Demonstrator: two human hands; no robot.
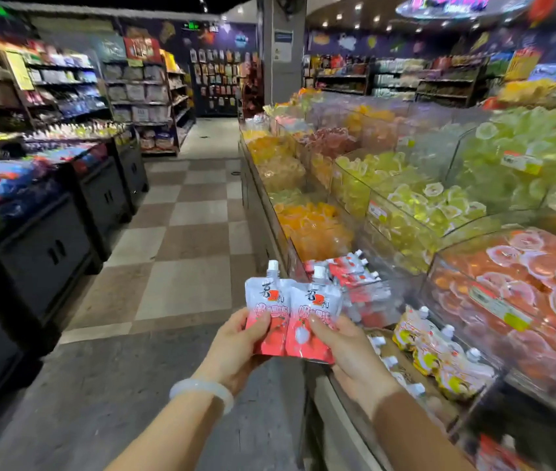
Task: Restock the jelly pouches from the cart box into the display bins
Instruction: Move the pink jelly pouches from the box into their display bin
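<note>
Two red-and-white jelly pouches are held side by side in front of the display: the left pouch is pinched at its lower edge by the left hand, and the right pouch is gripped the same way by the right hand, thumbs on the printed faces and fingers behind. The step in hand appears to be the carry to the shelf — the pouches are up and clear of any bin, not yet set down. The matching red pouches lie in the clear bin just beyond the hands, so the next move likely calls for a short reach forward and right and a release onto that pile. The cart box cannot be seen — it lies outside the view. The neighbouring yellow pouches are blurred, and the print on the pouches cannot be read.
</note>
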